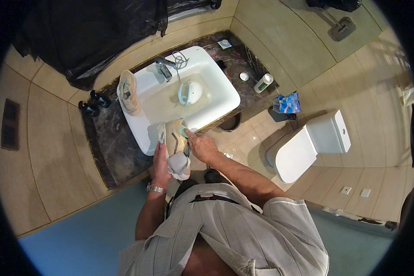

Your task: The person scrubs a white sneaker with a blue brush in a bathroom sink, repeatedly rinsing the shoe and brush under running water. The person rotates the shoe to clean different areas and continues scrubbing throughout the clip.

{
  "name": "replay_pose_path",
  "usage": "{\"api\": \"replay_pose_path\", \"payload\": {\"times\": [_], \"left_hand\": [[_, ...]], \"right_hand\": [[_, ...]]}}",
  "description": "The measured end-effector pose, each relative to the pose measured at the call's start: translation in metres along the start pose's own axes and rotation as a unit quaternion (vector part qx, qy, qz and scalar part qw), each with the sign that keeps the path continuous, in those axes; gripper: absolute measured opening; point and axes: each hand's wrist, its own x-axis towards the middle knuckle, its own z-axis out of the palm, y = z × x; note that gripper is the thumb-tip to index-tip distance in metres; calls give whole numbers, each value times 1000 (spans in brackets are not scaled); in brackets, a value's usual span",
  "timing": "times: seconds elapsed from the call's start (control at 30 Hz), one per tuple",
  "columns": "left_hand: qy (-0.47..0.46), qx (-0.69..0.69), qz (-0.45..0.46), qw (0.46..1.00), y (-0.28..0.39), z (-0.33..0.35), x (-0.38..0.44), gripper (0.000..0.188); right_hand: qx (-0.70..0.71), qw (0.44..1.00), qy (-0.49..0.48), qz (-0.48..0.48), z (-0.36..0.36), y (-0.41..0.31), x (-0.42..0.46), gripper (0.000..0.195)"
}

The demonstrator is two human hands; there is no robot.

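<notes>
My left hand [161, 164] grips the side of a beige sneaker [176, 139], tilted over the near rim of a white washbasin [224, 100]. Against the sneaker, near its far end, my right hand [203, 146] holds a small pale green thing [183, 130], possibly a brush or sponge, mostly hidden by the fingers. A second beige sneaker [128, 93] rests on the basin's left rim. In the cloudy water lies a white dipper [195, 92] with a light blue handle. Above it is the chrome faucet [164, 69], with a thin grey cord or hose beside it.
The dark marble counter [119, 155] holds black objects [95, 102] at the left, and a white bottle [263, 83] and small round lid [244, 76] at the right. A blue plastic package [288, 102] lies on a dark bin beyond the counter, near a white toilet [296, 155].
</notes>
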Motion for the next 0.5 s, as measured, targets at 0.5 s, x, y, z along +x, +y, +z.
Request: {"api": "replay_pose_path", "payload": {"times": [0.5], "left_hand": [[-23, 43, 26, 998, 2, -10, 6, 66]], "right_hand": [[-60, 994, -90, -20, -26, -2, -16, 51]]}}
